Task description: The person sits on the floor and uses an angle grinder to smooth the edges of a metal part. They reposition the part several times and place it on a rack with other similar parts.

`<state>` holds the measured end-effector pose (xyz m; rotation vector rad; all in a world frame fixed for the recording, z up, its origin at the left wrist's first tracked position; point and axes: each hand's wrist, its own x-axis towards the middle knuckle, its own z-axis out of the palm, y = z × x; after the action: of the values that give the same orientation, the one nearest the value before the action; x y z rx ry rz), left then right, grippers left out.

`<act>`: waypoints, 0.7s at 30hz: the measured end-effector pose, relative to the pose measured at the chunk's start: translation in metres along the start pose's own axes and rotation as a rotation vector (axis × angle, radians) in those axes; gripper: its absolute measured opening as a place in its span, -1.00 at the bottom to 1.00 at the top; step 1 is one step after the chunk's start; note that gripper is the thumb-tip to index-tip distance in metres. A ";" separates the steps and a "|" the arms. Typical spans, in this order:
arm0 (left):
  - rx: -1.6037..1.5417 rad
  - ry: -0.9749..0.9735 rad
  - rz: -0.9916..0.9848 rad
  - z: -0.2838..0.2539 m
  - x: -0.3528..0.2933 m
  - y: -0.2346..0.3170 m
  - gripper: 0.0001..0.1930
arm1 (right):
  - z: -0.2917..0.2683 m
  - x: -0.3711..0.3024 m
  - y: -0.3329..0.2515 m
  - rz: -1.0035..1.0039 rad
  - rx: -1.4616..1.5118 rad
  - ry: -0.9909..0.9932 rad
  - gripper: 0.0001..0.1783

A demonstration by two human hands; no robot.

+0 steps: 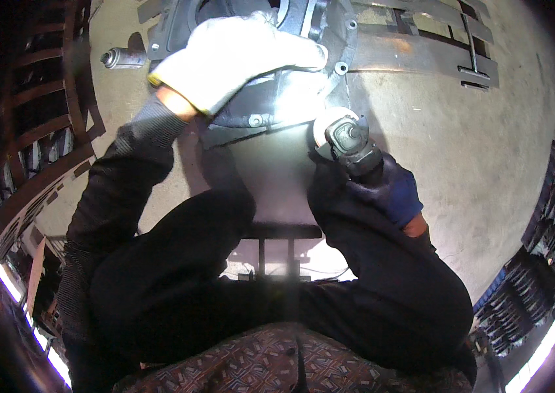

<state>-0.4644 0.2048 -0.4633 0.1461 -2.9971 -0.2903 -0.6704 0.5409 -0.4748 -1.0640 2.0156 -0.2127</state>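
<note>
- Casting (264, 95): grey, at the top of the view; glare on its near side;
- Strips (415, 56): flat metal, right of the casting;
- Left grip (231, 56): white-gloved, over the casting; cannot tell whether it clasps;
- Right grip (390, 187): dark-gloved, clamped on the grinder;
- Grinder (351, 141): just beside the casting's near edge; contact unclear;
- Can (125, 58): on its side, left of the casting.

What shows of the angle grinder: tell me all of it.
The angle grinder has a dark grey, metallic-looking head, with a pale round disc showing at its upper left. Its body runs toward the lower right into the dark-gloved right hand, which grips and largely hides it. It is beside the lower-right edge of the large grey casting; whether the disc touches that or spins is unclear.
</note>
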 end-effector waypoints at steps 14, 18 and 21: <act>0.025 -0.109 -0.156 0.005 0.012 0.006 -0.51 | -0.002 0.002 0.000 0.018 0.112 -0.049 -0.06; -0.186 -0.155 -0.185 -0.005 0.010 -0.028 -0.44 | 0.000 0.005 -0.001 -0.035 0.129 -0.044 -0.07; 0.008 0.093 -0.089 -0.009 0.000 -0.034 -0.56 | 0.002 0.005 0.000 -0.050 0.132 -0.030 -0.07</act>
<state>-0.4602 0.1695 -0.4612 0.2865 -2.9044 -0.2732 -0.6704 0.5379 -0.4795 -1.0286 1.9216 -0.3493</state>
